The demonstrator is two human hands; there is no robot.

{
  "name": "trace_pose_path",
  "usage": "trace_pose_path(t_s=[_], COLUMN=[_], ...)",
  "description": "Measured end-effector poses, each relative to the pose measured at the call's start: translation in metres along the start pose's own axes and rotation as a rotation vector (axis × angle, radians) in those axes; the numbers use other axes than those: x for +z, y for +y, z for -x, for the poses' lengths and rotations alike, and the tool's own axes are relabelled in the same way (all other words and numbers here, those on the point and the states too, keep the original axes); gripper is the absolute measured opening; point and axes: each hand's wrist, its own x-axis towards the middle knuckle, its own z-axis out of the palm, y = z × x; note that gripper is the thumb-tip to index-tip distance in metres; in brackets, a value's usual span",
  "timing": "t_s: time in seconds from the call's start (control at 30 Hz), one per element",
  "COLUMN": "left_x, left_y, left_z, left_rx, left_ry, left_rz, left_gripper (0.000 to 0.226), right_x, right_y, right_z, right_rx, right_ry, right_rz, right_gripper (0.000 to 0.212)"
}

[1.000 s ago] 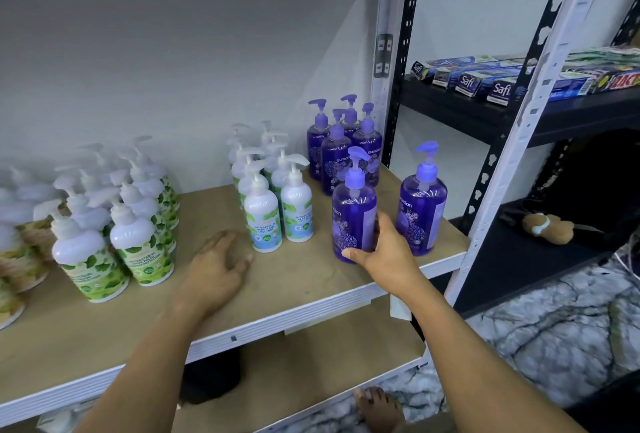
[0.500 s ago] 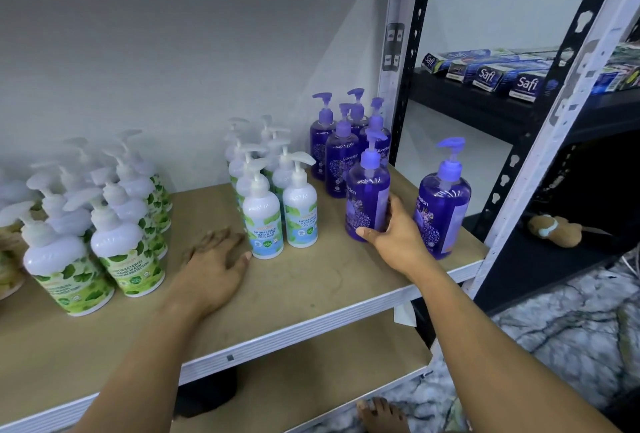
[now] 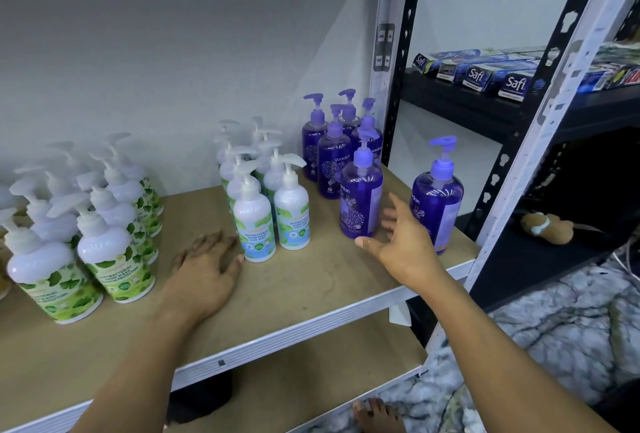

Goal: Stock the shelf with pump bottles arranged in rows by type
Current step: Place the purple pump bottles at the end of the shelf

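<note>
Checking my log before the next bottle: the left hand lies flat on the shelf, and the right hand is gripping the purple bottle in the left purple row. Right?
Not quite. In the head view the right hand is open beside the purple bottle, fingers spread, not gripping it. The left hand does lie flat on the shelf.

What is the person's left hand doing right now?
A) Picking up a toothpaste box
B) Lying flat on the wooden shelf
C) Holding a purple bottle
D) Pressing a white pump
B: the left hand lies palm down on the bare wooden shelf, beside the front white mint bottle, with nothing in it.
</note>
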Motion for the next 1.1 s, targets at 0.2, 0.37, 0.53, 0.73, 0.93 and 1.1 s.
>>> trace_pose_path(t_s=[0.2, 0.37, 0.53, 0.73, 0.93, 1.1], left_x=[0.0, 0.0, 0.0, 0.0, 0.001, 0.001], left_y=[0.001, 0.004, 0.001, -0.001, -0.001, -0.001], left_z=[0.001, 0.003, 0.002, 0.002, 0.001, 0.002], left_rx=[-0.009, -0.023, -0.018, -0.016, -0.02, -0.025], left_ry=[0.005, 0.051, 0.047, 0.063, 0.068, 0.072], left_rz=[0.006, 0.035, 0.029, 0.035, 0.034, 0.033], left_gripper=[0.054, 0.051, 0.051, 0.051, 0.051, 0.051], right_x=[0.02, 0.044, 0.056, 0.054, 0.054, 0.051], right_y=[0.004, -0.003, -0.004, 0.006, 0.011, 0.015], right_z=[-0.005, -0.023, -0.04, -0.062, -0.07, -0.07], right_rx=[-0.002, 0.005, 0.028, 0.012, 0.03, 0.044], right_ry=[0.119, 0.256, 0.297, 0.253, 0.236, 0.186], right_rz=[0.066, 0.212, 0.274, 0.145, 0.006, -0.113], right_gripper=[0.088, 0.083, 0.085, 0.084, 0.085, 0.08])
